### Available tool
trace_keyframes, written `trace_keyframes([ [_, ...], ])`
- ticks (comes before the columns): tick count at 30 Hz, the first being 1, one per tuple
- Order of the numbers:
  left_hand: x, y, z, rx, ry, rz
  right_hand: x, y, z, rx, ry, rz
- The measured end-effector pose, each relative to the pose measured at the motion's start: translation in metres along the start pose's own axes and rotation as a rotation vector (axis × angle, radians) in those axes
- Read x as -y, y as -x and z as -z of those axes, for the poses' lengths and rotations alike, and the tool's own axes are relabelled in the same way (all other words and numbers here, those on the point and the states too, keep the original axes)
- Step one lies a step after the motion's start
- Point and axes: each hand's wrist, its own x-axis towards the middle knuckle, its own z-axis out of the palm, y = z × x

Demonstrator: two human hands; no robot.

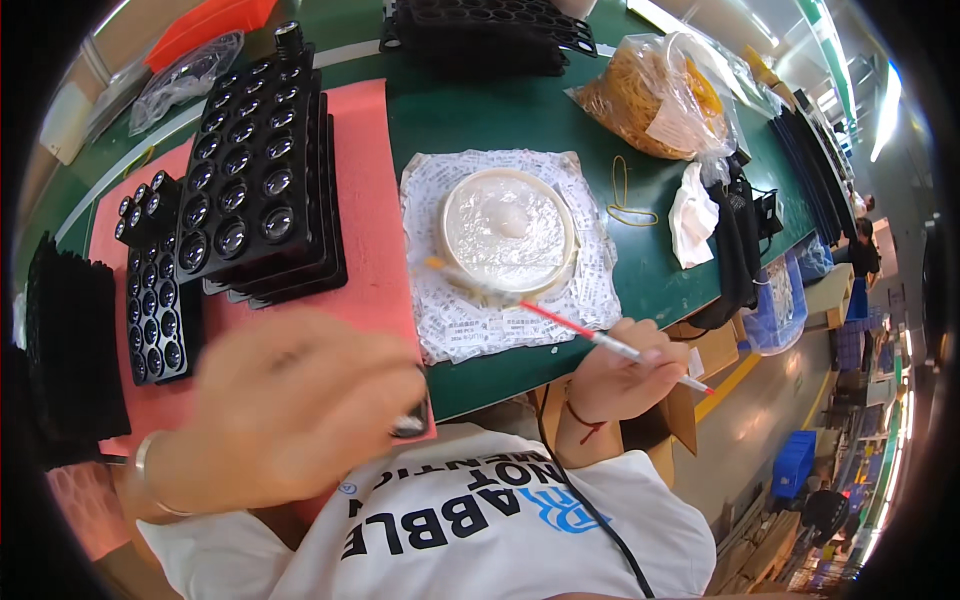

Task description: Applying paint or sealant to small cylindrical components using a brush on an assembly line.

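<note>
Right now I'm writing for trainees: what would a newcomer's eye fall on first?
Probably the round white dish, central on a white printed pad. Left of it, black trays of shiny round pieces stand stacked on a pink mat. The right hand, nearer and right of the dish, holds a stick.

A bag (645,100) of rubber bands lies on the right side of the green table (400,130). Nearer, a loose rubber band (626,207) lies left of a crumpled white tissue (692,218). An orange-red bin (215,22) sits far left, beside clear plastic (190,85). A blue bin (795,463) rests on the floor (745,440), right.
</note>
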Motion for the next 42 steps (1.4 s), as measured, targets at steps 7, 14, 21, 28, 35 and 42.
trace_keyframes([
  [7, 0.020, 0.045, -0.048, 0.074, 0.063, 0.002, -0.001, -0.022, 0.018, -0.111, 0.197, 0.180],
  [14, 0.029, 0.047, -0.044, 0.091, 0.247, 0.004, -0.004, -0.022, 0.009, -0.066, 0.307, 0.278],
  [21, 0.028, 0.052, -0.047, 0.053, 0.411, 0.095, -0.005, -0.019, 0.007, -0.069, 0.125, 0.140],
  [28, 0.031, 0.053, -0.048, 0.039, 0.456, 0.086, 0.000, -0.017, -0.001, -0.184, -0.260, -0.117],
  [35, 0.031, 0.048, -0.041, 0.121, 0.751, 0.285, -0.001, -0.018, 0.006, 0.021, -0.367, -0.235],
  [42, 0.029, 0.050, -0.043, 0.061, 1.178, 0.906, 0.003, -0.006, 0.001, 0.120, -0.517, -0.318],
])
